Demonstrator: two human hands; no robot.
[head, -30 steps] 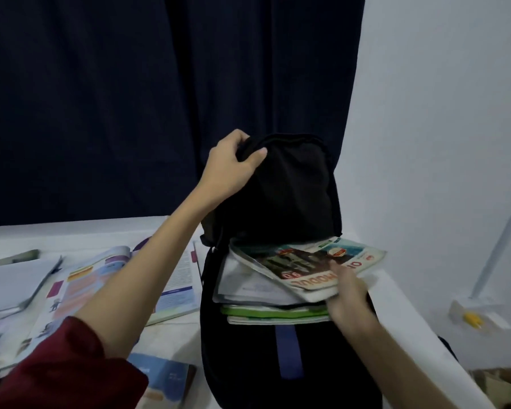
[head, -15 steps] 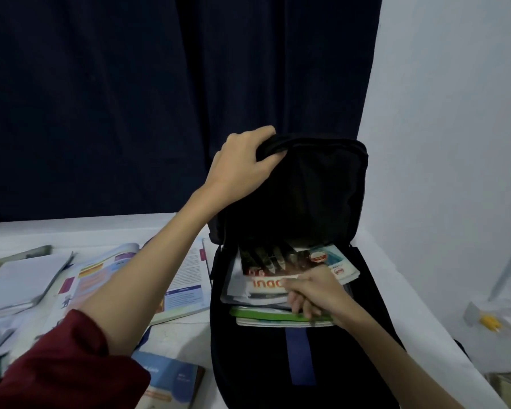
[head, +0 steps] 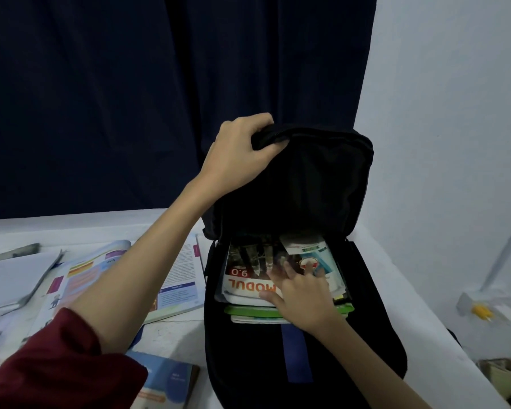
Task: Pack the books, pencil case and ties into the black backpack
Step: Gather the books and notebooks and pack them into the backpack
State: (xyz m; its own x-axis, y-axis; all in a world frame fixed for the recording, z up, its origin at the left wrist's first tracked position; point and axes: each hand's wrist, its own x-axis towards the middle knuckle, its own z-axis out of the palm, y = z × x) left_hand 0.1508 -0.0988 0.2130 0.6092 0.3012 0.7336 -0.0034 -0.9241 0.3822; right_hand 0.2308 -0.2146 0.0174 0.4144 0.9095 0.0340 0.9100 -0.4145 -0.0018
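Note:
The black backpack (head: 322, 364) lies on the white table with its flap raised. My left hand (head: 239, 154) grips the top edge of that flap and holds it up. Inside the bag lies a stack of books; the top one is a book marked MODUL 9.0 (head: 245, 276), over a green-edged book (head: 248, 310). My right hand (head: 300, 296) lies flat with straight fingers on the MODUL book and presses it into the bag. No pencil case or ties show in this view.
An open textbook (head: 101, 276) lies left of the bag, with a white notebook (head: 12, 276) further left and a blue-covered book (head: 165, 382) at the near edge. The table (head: 396, 284) ends at a white wall on the right; a dark curtain hangs behind.
My right hand pushed the MODUL book from the bag's right edge fully into the bag, then let go of its edge and now lies flat on it. My left hand keeps holding the flap.

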